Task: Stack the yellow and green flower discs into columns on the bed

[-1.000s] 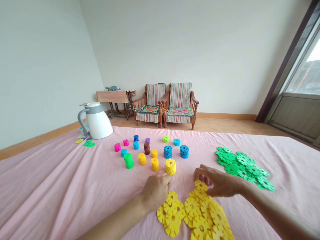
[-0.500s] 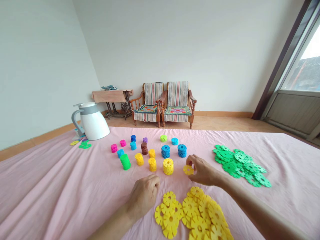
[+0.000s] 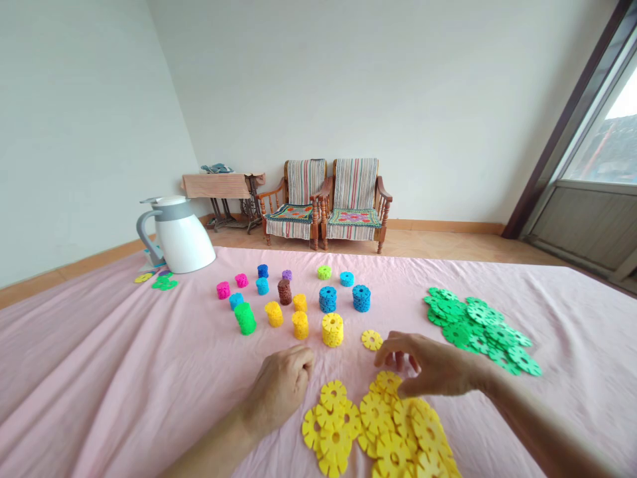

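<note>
On the pink cloth [image 3: 174,372], with the right hand [image 3: 435,364] taken as a clock's centre, a single yellow disc [image 3: 371,344] lies flat at ten o'clock, just beyond the fingertips. That hand is partly open, fingers bent and thumb well apart from them, with nothing visible in its grip. At seven o'clock from it spreads the large yellow pile [image 3: 398,441], the thumb tip over its upper edge; whether they touch I cannot tell. At two o'clock lies the green pile [image 3: 478,328].

The left hand [image 3: 286,375] is loosely curled, knuckles up; whether its fingers close on anything I cannot tell. Between four and five o'clock from it sits the small yellow pile [image 3: 332,425]. Between one and two stands the yellow stack [image 3: 332,334], upright, with the single disc near it at three o'clock. A white jug [image 3: 184,239] stands well apart, towards eleven.
</note>
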The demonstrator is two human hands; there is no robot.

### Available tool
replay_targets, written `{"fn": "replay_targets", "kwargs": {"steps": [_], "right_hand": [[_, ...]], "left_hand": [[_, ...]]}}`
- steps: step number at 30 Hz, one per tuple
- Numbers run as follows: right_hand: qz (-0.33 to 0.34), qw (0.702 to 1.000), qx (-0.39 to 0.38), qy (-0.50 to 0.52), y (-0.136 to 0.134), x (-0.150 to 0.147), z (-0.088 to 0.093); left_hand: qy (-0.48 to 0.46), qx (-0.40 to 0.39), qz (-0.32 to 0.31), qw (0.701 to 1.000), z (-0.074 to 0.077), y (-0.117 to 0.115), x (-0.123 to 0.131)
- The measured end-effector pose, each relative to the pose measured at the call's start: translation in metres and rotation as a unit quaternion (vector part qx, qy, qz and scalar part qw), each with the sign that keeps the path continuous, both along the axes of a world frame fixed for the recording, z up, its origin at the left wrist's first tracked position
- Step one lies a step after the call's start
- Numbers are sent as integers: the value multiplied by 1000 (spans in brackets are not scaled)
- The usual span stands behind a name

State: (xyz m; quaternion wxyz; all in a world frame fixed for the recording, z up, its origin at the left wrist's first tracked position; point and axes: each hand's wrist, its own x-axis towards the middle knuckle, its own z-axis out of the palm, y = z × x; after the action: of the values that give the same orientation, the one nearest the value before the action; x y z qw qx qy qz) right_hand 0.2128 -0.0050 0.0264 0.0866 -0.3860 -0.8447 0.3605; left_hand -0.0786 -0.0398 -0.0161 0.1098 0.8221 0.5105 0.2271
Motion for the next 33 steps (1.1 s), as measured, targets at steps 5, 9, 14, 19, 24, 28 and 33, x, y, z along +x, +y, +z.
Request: {"fn": "replay_targets", "kwargs": {"steps": [5, 9, 14, 19, 24, 28, 33], "right_hand": [[15, 1000, -23, -5, -5, -1, 0], [10, 1000, -21, -19, -5, -2, 1], [-13, 1000, 18, -18, -4, 0, -2], [-106, 990, 91, 7, 6, -5, -14], [-149, 971, 188, -11, 11, -8, -21], [-123, 980, 154, -32, 12, 3, -22], [-134, 981, 133, -44, 16, 11, -22]], "left_hand": [[3, -7, 4, 1000, 1, 0, 0], [4, -11, 2, 1000, 2, 1, 0], [-1, -14, -6, 1000, 4, 1, 0], [-6, -18, -9, 1000, 4, 1, -1], [-5, -17, -7, 1000, 2, 2, -1], [-7, -19, -10, 1000, 2, 2, -2], [-10, -19, -11, 1000, 2, 2, -2]]}}
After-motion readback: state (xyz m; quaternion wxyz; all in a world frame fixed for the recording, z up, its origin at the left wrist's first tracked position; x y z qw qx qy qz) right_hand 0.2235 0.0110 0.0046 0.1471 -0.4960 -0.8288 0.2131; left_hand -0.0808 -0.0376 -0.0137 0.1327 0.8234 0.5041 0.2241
